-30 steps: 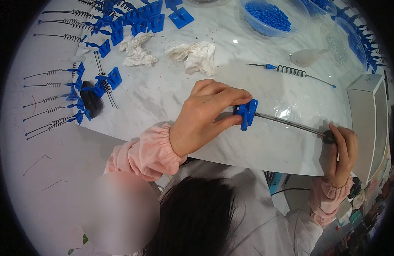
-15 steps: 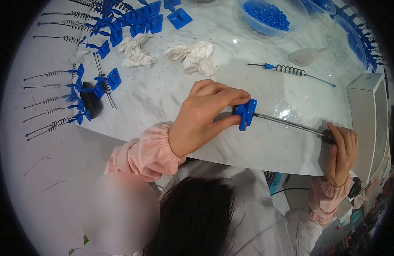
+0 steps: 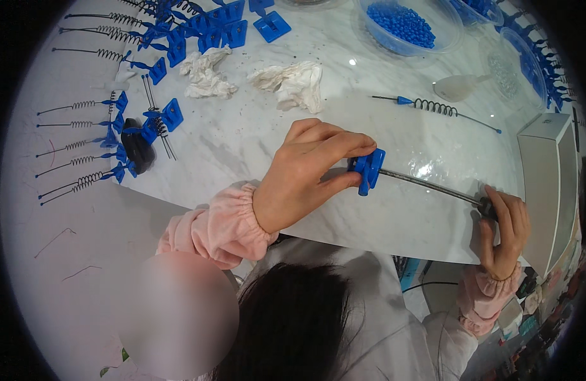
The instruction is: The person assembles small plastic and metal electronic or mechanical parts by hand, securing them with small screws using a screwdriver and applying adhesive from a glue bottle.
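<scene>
My left hand (image 3: 299, 178) pinches a small blue plastic part (image 3: 372, 170) between thumb and fingertips, above the front of the marble-patterned table. A screwdriver (image 3: 431, 187) reaches from that part to my right hand (image 3: 507, 232), its thin metal shaft slanting slightly down to the right. The tip meets the blue part, but its exact seat is hidden. My right fingers are curled over the short black handle, and the thumb is a little off it. Beyond the shaft lies a spring wire piece (image 3: 436, 109) with a blue cone and a blue end.
Crumpled tissues (image 3: 299, 86) lie further back. Several blue spring-wire assemblies (image 3: 83, 145) hang over the left edge beside a black object (image 3: 138, 146). A tub of blue beads (image 3: 404, 28), a translucent squeeze bottle (image 3: 457, 86) and a white box (image 3: 547, 184) stand at the right.
My right fingers have shifted around the screwdriver handle, with the thumb now lower and apart from it. My left hand keeps its pinch on the blue part. The whole view has shifted slightly.
</scene>
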`<state>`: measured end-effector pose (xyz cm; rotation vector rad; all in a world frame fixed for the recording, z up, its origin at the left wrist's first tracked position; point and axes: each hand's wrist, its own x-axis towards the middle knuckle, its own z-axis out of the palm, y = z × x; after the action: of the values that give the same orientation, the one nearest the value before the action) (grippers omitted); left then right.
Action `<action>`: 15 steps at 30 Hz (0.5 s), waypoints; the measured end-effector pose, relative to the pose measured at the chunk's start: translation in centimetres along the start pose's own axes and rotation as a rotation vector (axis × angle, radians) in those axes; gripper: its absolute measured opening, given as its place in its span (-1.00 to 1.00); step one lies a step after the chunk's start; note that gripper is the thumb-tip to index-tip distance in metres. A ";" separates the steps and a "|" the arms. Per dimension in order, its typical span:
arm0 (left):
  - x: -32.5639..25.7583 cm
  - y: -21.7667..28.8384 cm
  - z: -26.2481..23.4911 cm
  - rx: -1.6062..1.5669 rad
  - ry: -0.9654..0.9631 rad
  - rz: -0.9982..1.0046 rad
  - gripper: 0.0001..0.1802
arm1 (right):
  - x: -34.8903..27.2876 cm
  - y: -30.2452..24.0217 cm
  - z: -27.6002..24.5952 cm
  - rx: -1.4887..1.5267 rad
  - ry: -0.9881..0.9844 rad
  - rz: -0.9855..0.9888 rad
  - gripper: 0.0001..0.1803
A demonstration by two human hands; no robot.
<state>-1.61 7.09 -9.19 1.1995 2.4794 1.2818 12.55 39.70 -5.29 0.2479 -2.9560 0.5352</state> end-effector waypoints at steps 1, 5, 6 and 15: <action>0.0 0.0 0.0 0.004 -0.001 0.000 -0.42 | 0.0 0.1 0.0 -0.001 -0.001 -0.001 -0.47; 0.0 0.1 -0.1 0.001 0.007 0.009 -0.42 | -0.1 0.4 0.5 -0.089 0.057 -0.037 -0.44; -0.1 0.2 -0.1 0.004 0.005 0.003 -0.42 | -0.1 0.3 0.6 -0.084 0.091 -0.050 -0.44; 0.0 0.1 0.0 -0.009 -0.002 -0.009 -0.44 | -0.9 1.6 0.6 -0.096 0.025 -0.104 -0.47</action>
<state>-1.50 7.10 -9.08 1.1859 2.4718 1.2880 13.07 41.07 -6.52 0.3797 -2.9151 0.3796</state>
